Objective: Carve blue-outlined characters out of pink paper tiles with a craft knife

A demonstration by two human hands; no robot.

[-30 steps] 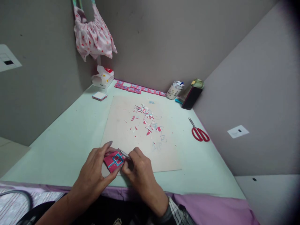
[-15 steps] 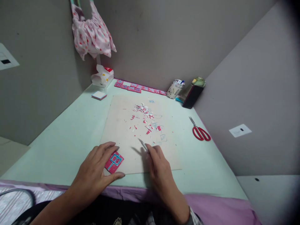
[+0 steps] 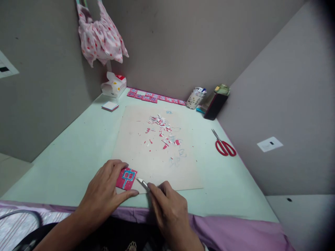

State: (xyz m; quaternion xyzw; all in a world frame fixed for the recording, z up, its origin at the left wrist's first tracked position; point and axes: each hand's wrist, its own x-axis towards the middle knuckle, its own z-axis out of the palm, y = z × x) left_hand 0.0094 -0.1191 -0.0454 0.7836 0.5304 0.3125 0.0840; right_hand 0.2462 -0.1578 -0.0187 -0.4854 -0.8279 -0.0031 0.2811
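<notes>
A small red square card (image 3: 126, 179) with a blue-and-white outlined character lies near the front edge of the board. My left hand (image 3: 106, 186) grips it from the left, index finger at its top edge and thumb at the lower edge. In my right hand (image 3: 169, 205) is a craft knife (image 3: 143, 183), held like a pen. Its blade tip is right by the card's right edge; whether it touches I cannot tell. Under the card is a pale cutting board (image 3: 157, 170). Paper scraps (image 3: 160, 121), white and red, are heaped and scattered over its far half.
Red-handled scissors (image 3: 224, 146) lie at the right. Along the back are rows of red cards (image 3: 146, 97), a cup of pens (image 3: 195, 98), a dark phone-like slab (image 3: 216, 106) and a white box (image 3: 114, 85). A card stack (image 3: 110, 106) sits at the left.
My right hand has moved left and toward me, bringing the knife tip from over the board to the card's right edge. The card has turned slightly under my left hand.
</notes>
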